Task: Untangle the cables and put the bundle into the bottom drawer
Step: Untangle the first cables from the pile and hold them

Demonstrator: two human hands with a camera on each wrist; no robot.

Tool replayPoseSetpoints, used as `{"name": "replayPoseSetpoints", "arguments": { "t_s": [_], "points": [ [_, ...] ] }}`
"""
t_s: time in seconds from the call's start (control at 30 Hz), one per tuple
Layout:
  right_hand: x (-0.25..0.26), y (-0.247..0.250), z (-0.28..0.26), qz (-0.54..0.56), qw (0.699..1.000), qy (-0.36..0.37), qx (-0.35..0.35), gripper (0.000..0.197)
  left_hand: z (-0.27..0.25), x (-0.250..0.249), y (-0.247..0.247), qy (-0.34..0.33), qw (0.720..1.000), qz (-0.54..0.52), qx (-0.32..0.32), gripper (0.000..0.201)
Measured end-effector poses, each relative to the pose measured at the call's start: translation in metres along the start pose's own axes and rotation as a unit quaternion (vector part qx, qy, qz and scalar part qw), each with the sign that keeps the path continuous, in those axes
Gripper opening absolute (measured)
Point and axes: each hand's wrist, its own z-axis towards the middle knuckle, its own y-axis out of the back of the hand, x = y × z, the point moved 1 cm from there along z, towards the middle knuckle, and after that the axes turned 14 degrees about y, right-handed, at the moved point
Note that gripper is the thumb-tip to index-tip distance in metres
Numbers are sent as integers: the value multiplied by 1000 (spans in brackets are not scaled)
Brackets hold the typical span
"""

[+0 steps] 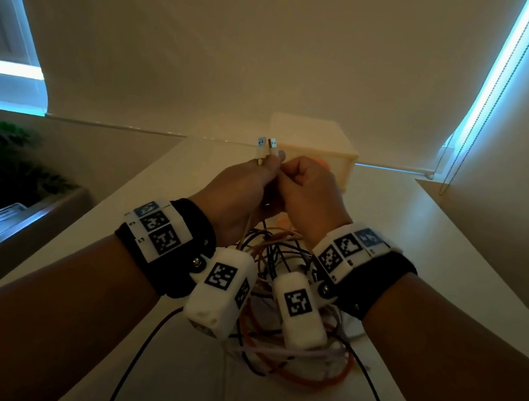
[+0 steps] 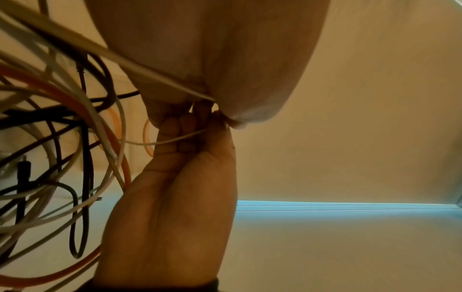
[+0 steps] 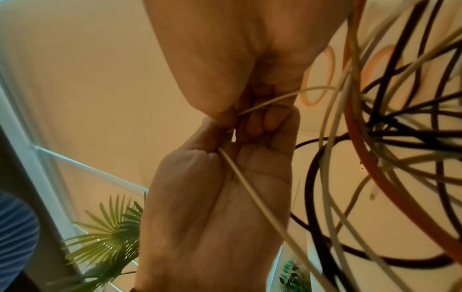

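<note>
Both hands up mid-frame, pinching cable ends over the messy pile

In the head view the left hand [image 1: 241, 186] and right hand [image 1: 313, 190] are raised side by side at the centre of the frame, knuckles touching, fingers curled in. The left one grips two thin white cables with their USB plugs [image 1: 266, 145] poking up above the fingers; the right one pinches a thin white cable [image 3: 265, 102] between thumb and curled fingers, clear in the right wrist view. The tangle of cables [image 1: 288, 349], orange, black and white loops all crossed over each other, hangs from the hands down onto the white table [image 1: 437, 262] in the lower middle. The drawer unit [image 1: 316, 146] sits just behind the hands, pale and blurry.
</note>
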Motion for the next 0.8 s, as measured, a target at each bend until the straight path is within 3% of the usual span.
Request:
{"name": "replayPoseSetpoints", "arguments": {
  "t_s": [0.17,0.27,0.4,0.63,0.8],
  "points": [
    [-2,-7,-17,73,997,9,35,11,6,0,5,27,999,9,-21,48],
    [-4,-7,-30,22,997,18,73,14,5,-6,13,18,998,-64,-2,50],
    [-14,-5,-37,-29,996,46,68,18,4,-4,18,12,992,-121,22,50],
    [-24,-4,-39,62,990,7,128,16,-7,-19,31,-31,978,-201,35,48],
    [-24,1,-34,75,983,-24,168,13,-13,-28,38,-39,979,-194,48,43]
  ]
}}
